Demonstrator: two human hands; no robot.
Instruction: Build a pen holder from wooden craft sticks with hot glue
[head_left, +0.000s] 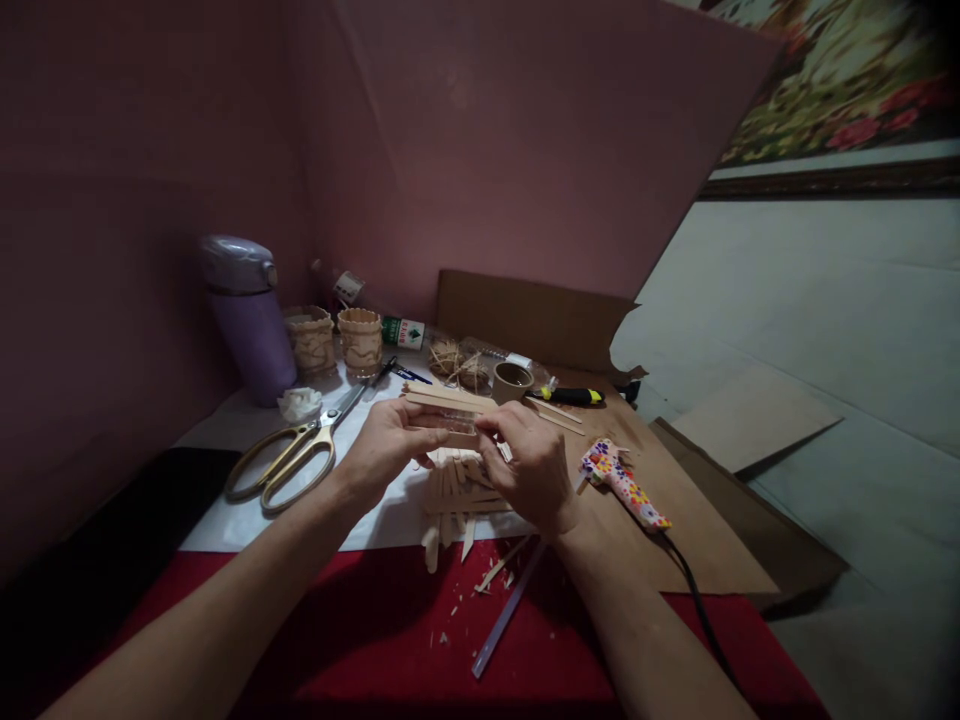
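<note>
Though illegible, green label (411, 333) beyond handheld sticks (444, 399).

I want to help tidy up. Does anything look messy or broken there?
Yes: wood scraps lie scattered on the red cloth near the sticks, like crumbs. The cardboard at the back has a ragged right edge, as if torn.

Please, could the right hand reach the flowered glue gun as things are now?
Probably yes: the glue gun lies on the cardboard, close beside the right hand, with nothing tall between. That hand holds the wooden piece, though, so it may need to let go first.
</note>
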